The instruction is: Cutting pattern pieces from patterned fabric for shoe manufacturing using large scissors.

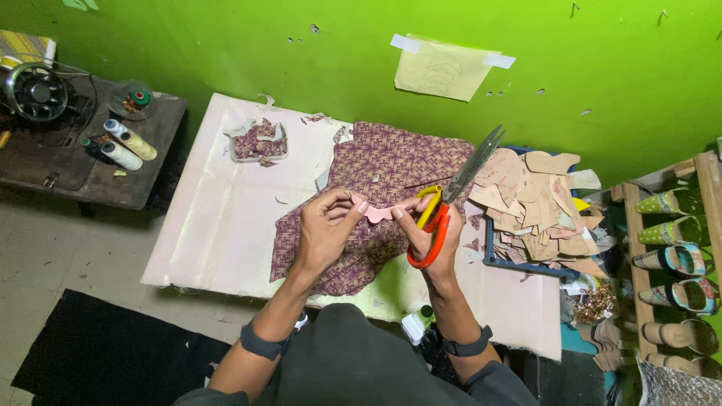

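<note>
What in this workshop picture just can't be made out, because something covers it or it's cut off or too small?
- Pink cut piece: head view, its ends are covered by the left hand and right hand.
- Blue tray: mostly buried under the tan cut pieces.
- Paper on the wall: its drawn lines are too faint to read.
- Sewing machine: cut off by the left edge.
- Shoes: the rack runs past the right edge.

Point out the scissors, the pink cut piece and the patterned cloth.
scissors point(440, 218): head view, on the pivot end of the orange handle.
pink cut piece point(378, 213): head view, on its middle, between the fingertips.
patterned cloth point(391, 162): head view, on its upper middle.
</note>
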